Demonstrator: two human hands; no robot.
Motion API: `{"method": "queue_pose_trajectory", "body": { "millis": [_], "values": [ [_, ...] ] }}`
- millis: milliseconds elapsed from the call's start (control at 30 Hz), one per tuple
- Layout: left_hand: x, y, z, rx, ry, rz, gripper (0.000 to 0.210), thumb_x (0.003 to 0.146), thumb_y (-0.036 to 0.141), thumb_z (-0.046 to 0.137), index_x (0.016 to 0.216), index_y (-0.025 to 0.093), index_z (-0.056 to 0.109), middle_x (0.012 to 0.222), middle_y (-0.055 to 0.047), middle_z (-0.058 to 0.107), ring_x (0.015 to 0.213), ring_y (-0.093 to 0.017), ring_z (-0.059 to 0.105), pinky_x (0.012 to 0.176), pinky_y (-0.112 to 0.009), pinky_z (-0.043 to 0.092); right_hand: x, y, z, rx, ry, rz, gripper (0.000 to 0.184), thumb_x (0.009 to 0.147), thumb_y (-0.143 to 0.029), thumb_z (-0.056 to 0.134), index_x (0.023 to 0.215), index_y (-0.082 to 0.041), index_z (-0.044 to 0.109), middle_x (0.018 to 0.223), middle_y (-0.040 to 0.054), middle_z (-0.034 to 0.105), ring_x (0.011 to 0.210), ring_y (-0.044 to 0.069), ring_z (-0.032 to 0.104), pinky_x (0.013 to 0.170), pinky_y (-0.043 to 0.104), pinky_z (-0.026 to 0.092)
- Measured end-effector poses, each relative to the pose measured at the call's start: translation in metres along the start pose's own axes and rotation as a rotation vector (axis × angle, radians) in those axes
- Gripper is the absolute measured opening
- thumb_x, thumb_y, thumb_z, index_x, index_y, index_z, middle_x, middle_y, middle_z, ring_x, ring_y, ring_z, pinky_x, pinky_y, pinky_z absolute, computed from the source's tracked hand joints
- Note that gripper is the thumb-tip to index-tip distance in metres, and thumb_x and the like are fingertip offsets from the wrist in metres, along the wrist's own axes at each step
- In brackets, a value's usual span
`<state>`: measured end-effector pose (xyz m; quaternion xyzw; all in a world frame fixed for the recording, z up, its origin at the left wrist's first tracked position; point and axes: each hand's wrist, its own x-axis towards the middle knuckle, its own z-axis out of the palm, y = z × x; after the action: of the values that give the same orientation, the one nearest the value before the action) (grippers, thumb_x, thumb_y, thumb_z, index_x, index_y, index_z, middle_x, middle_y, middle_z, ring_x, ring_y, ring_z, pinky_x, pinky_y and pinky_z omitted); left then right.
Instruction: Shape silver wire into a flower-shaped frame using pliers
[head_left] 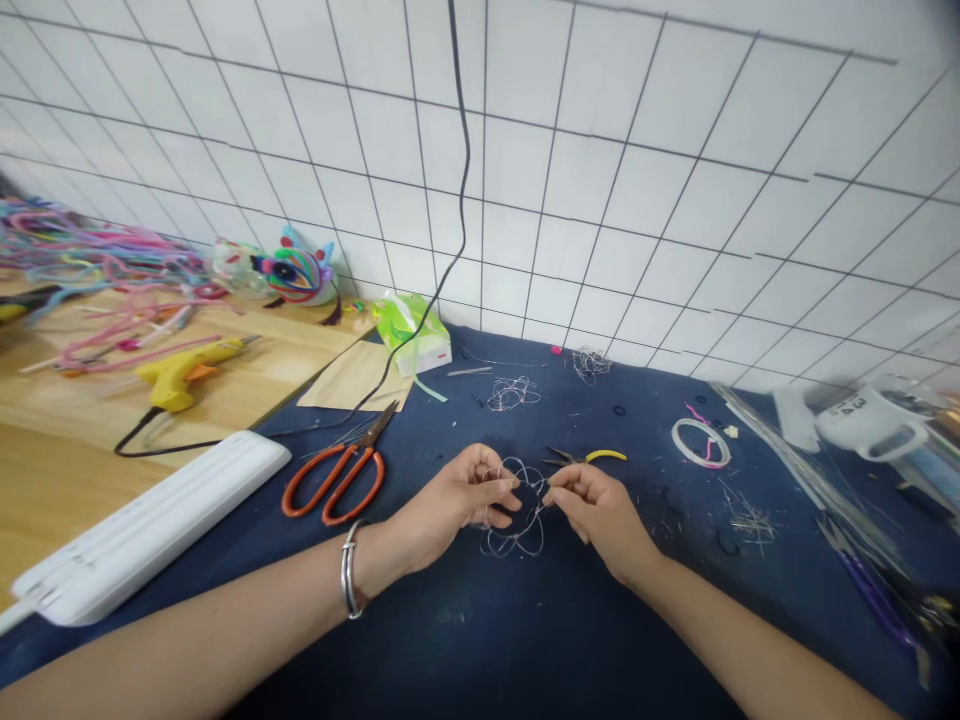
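Note:
A thin silvery wire piece bent into several petal-like loops is held up between my hands, above the dark blue cloth. My left hand, with a silver bangle at the wrist, pinches its left side between thumb and fingers. On the other side, my right hand pinches the wire near the right loops with thumb and forefinger. Just behind the right hand lie pliers with a yellow handle. Orange-handled scissors rest to the left of my left hand. The fingers hide part of the wire.
A white power strip and a yellow glue gun lie at left. Behind are a tissue pack and tangled wire. At right are a white ring-shaped coil, purple-handled pliers and a white mug.

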<state>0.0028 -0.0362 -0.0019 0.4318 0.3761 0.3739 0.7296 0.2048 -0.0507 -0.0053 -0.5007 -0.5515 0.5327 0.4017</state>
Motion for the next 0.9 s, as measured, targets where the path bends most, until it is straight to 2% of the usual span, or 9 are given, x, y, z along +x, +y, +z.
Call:
{"method": "queue_pose_trajectory", "body": {
  "millis": [133, 300, 433, 633, 900],
  "values": [
    [0.002, 0.001, 0.001, 0.041, -0.032, -0.046, 0.034, 0.071, 0.029, 0.067, 0.098, 0.019, 0.049, 0.079, 0.000, 0.056, 0.065, -0.012, 0.059, 0.055, -0.025, 0.050, 0.001, 0.000, 0.006, -0.057, -0.030, -0.018, 0.014, 0.076, -0.029, 0.056, 0.087, -0.019, 0.057, 0.075, 0.0004, 0.062, 0.041, 0.004, 0.038, 0.037, 0.018, 0.030],
    [0.003, 0.002, 0.002, 0.161, -0.044, -0.077, 0.025, 0.070, 0.032, 0.067, 0.085, 0.015, 0.059, 0.058, 0.003, 0.053, 0.049, -0.008, 0.051, 0.045, -0.019, 0.043, 0.001, -0.003, 0.014, -0.065, -0.032, -0.021, 0.013, 0.075, -0.027, 0.058, 0.085, -0.019, 0.058, 0.070, -0.0017, 0.057, 0.041, 0.004, 0.037, 0.036, 0.018, 0.029],
    [0.003, 0.004, 0.004, 0.172, -0.041, -0.078, 0.020, 0.070, 0.032, 0.066, 0.076, 0.014, 0.061, 0.062, 0.002, 0.056, 0.044, -0.005, 0.047, 0.040, -0.017, 0.038, -0.001, -0.004, 0.018, -0.058, -0.055, -0.007, 0.013, 0.074, -0.026, 0.060, 0.084, -0.019, 0.057, 0.064, -0.0035, 0.053, 0.041, 0.004, 0.036, 0.036, 0.018, 0.028],
    [0.003, 0.002, 0.003, 0.118, -0.031, -0.065, 0.019, 0.071, 0.032, 0.065, 0.076, 0.014, 0.060, 0.064, 0.000, 0.059, 0.049, -0.007, 0.051, 0.043, -0.018, 0.038, -0.003, -0.005, 0.018, -0.145, -0.065, -0.012, 0.010, 0.076, -0.028, 0.057, 0.073, -0.018, 0.055, 0.057, -0.0056, 0.047, 0.042, 0.005, 0.038, 0.039, 0.019, 0.030],
    [0.002, -0.001, 0.003, 0.065, -0.022, -0.022, 0.019, 0.074, 0.031, 0.063, 0.072, 0.012, 0.058, 0.061, 0.000, 0.057, 0.048, -0.006, 0.050, 0.045, -0.017, 0.037, -0.001, -0.013, 0.018, -0.262, -0.088, 0.004, 0.008, 0.075, -0.023, 0.055, 0.070, -0.018, 0.052, 0.058, -0.0057, 0.047, 0.043, 0.005, 0.040, 0.040, 0.018, 0.032]
  ]
}}
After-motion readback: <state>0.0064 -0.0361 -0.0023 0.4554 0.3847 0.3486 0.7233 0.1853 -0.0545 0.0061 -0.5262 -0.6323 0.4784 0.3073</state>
